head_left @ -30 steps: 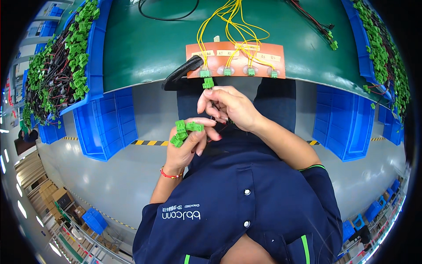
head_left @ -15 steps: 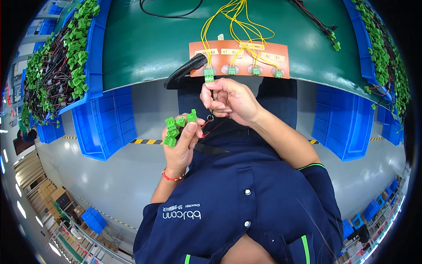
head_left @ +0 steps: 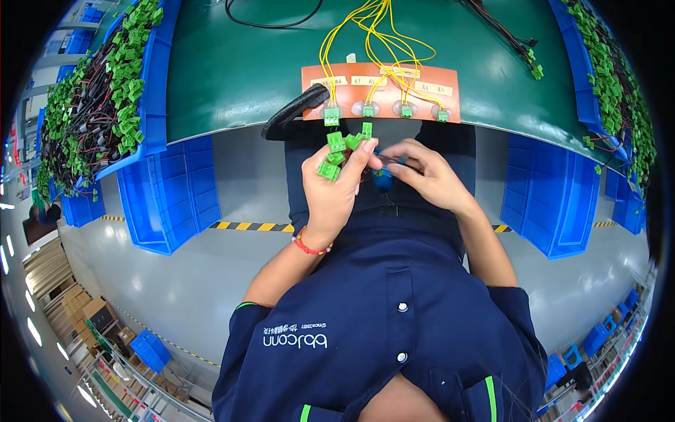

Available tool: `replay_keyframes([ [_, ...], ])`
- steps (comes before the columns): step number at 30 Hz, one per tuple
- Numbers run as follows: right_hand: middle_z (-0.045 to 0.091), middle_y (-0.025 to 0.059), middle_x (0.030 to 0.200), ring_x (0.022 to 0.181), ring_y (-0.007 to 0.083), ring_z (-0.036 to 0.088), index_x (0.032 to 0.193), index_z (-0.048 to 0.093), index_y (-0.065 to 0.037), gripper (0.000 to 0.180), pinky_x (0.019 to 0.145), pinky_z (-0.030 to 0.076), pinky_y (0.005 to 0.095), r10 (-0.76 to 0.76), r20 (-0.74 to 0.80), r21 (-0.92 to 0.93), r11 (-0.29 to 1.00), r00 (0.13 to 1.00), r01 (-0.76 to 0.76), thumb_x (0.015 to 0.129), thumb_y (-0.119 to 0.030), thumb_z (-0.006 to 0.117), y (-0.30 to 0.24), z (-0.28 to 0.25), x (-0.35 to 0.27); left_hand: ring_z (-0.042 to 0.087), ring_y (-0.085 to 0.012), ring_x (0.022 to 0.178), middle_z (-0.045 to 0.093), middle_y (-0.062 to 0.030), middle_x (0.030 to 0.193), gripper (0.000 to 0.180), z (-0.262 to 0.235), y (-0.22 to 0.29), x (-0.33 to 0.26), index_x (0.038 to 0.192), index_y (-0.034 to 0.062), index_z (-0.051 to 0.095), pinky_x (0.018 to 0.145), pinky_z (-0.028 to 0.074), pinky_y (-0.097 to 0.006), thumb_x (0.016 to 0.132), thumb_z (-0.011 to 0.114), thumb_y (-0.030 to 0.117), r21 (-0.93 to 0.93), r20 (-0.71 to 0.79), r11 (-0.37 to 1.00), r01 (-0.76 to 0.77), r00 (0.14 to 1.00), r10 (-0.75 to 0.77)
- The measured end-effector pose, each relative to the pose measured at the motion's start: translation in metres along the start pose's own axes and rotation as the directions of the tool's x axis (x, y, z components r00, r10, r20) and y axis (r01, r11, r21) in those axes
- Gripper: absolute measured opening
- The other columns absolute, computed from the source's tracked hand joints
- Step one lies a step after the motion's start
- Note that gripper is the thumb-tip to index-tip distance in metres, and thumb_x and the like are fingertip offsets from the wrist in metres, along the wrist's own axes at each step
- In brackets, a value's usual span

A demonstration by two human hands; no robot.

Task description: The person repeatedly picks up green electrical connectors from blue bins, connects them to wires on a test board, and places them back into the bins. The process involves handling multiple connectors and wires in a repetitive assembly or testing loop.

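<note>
Several green connectors [head_left: 337, 151] bunched in left hand [head_left: 334, 193], fingers curled shut; light, rigid plastic, grip by bodies. Right hand [head_left: 429, 176] pinches blue tool [head_left: 383, 181].

Small pale rectangular labels [head_left: 369, 81] in a row along the orange board [head_left: 313, 84]

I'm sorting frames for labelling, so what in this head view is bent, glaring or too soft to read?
Head view: fisheye bends the green table's front edge and the blue bins toward the black rim; soft ceiling-light sheen lies on the tabletop and grey floor; left hand with the green connectors and right hand are sharp at centre; the dark thing between the hands is too small to tell.
</note>
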State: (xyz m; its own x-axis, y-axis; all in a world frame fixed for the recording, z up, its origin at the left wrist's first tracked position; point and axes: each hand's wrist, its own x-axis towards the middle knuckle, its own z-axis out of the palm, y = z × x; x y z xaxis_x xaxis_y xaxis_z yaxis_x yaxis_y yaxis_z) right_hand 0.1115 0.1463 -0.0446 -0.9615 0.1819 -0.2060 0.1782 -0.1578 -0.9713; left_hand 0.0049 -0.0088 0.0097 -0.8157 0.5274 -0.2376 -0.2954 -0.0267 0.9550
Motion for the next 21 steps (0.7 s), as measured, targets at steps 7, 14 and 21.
replay_keyframes([
  [7, 0.062, -0.0022, 0.093, 0.081, 0.0009, 0.052, 0.116, 0.062, 0.002, 0.024, 0.073, 0.043, 0.0195, 0.227, -0.014, -0.046, 0.973, 0.974, -0.228, 0.100, -0.015, 0.061, 0.003, -0.030, -0.034, 0.046, 0.0001, 0.051, 0.069, -0.0033, 0.072, 0.017, 0.010, 0.001, 0.005, 0.094, -0.0010, 0.071, 0.045, 0.031, -0.018, 0.095, 0.069, 0.015, 0.005, -0.059, 0.999, -0.039, 0.997, 0.039],
  [14, 0.061, -0.0020, 0.084, 0.073, 0.0018, 0.049, 0.115, 0.062, 0.003, 0.020, 0.066, 0.043, 0.0218, 0.174, 0.028, -0.036, 0.984, 0.984, -0.173, 0.100, -0.011, 0.059, 0.007, -0.013, -0.027, 0.038, -0.0019, 0.047, 0.068, -0.0071, 0.073, 0.022, 0.015, 0.001, 0.007, 0.104, -0.0061, 0.071, 0.044, 0.026, -0.020, 0.097, 0.065, 0.014, 0.017, -0.084, 0.999, -0.047, 0.995, 0.048],
  [21, 0.065, 0.0014, 0.094, 0.083, 0.0058, 0.056, 0.118, 0.063, 0.002, 0.024, 0.075, 0.048, 0.0228, 0.155, 0.034, -0.092, 0.984, 0.987, -0.151, 0.101, -0.014, 0.058, 0.009, -0.023, -0.023, 0.039, -0.0031, 0.047, 0.072, -0.0121, 0.086, 0.028, 0.011, -0.002, 0.014, 0.109, -0.0075, 0.068, 0.044, 0.028, -0.020, 0.100, 0.061, 0.018, -0.050, 0.000, 0.999, -0.020, 1.000, 0.020],
])
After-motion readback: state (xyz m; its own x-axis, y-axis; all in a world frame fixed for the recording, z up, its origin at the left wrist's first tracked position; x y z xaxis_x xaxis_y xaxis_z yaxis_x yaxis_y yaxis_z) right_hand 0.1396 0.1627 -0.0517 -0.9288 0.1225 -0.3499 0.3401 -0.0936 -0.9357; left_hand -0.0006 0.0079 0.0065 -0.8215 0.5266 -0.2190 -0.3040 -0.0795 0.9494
